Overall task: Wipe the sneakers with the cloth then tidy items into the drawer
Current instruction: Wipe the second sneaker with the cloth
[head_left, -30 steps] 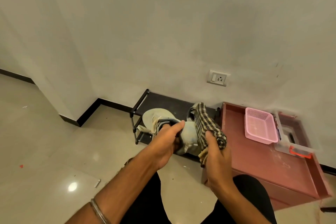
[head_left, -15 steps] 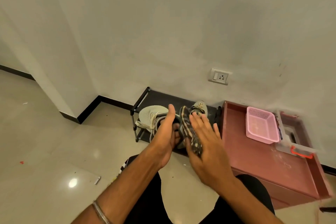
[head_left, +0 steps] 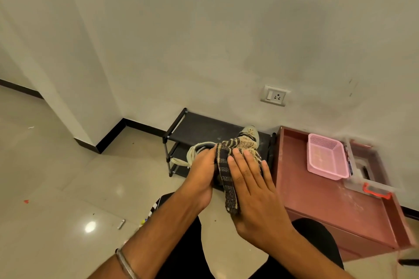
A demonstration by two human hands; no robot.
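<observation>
A pale grey-green sneaker (head_left: 199, 149) is held up in front of me, mostly hidden by my hands. My left hand (head_left: 200, 179) grips it from the left side, fingers round its collar. A dark striped cloth (head_left: 229, 165) is draped over the sneaker. My right hand (head_left: 251, 190) presses the cloth flat against the shoe with straight fingers. The toe of a second sneaker (head_left: 250, 132) shows on the black shoe rack (head_left: 197, 124) behind. The reddish-brown drawer unit (head_left: 294, 188) stands to the right.
A pink plastic basket (head_left: 326, 158) and a clear box with an orange latch (head_left: 376, 190) sit on the drawer unit. A wall socket (head_left: 275, 95) is above the rack. Small bits of litter (head_left: 121, 224) lie on the glossy tiled floor at left.
My right hand went from gripping the bunched cloth to a flat palm pressing it over the sneaker, and the cloth has spread across the shoe. My left hand keeps holding the shoe.
</observation>
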